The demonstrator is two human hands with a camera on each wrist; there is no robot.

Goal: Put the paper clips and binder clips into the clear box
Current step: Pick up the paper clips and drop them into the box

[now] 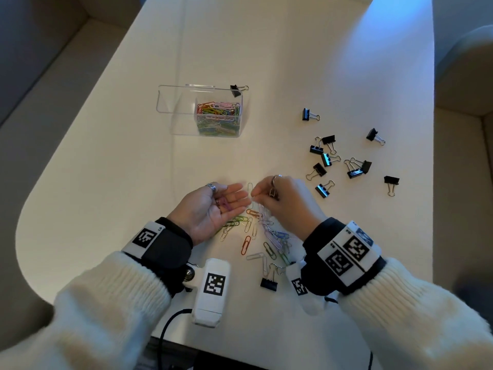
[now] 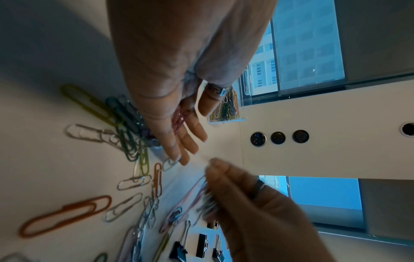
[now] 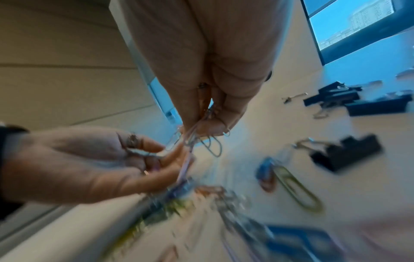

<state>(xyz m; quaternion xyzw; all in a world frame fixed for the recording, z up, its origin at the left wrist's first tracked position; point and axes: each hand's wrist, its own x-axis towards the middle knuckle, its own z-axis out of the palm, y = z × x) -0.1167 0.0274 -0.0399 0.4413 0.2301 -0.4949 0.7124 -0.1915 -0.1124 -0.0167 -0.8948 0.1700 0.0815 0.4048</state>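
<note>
Pinching a tangled bunch of paper clips [image 1: 262, 213] between fingertips and thumb, the right hand [image 1: 286, 202] holds it just above the loose heap of paper clips [image 1: 260, 237] on the counter [image 1: 266, 49], at about 6 o'clock in the head view. The left hand [image 1: 210, 209], just at 9 o'clock of the right one, lies palm up with its fingers straight and apart, and one pink paper clip [image 1: 225, 204] rests in the palm; the fingertips of the two hands nearly meet. How many clips are in the bunch and the heap cannot be told (they overlap and the right wrist view is blurred).

One clear box [image 1: 205, 110] stands at 11 o'clock from the hands, well apart from them, its lid swung open, and a mass of coloured paper clips fills its right-hand end. One black binder clip [image 1: 236, 90] sits on the box's far right corner. Eleven more binder clips [image 1: 344, 161] are scattered on the counter at 2 o'clock from the hands, and one more binder clip [image 1: 269, 283] lies at 6 o'clock, just beside the heap, which makes thirteen.

Both wrists wear black bands with square printed markers, over cream knitted sleeves [image 1: 106, 303].
</note>
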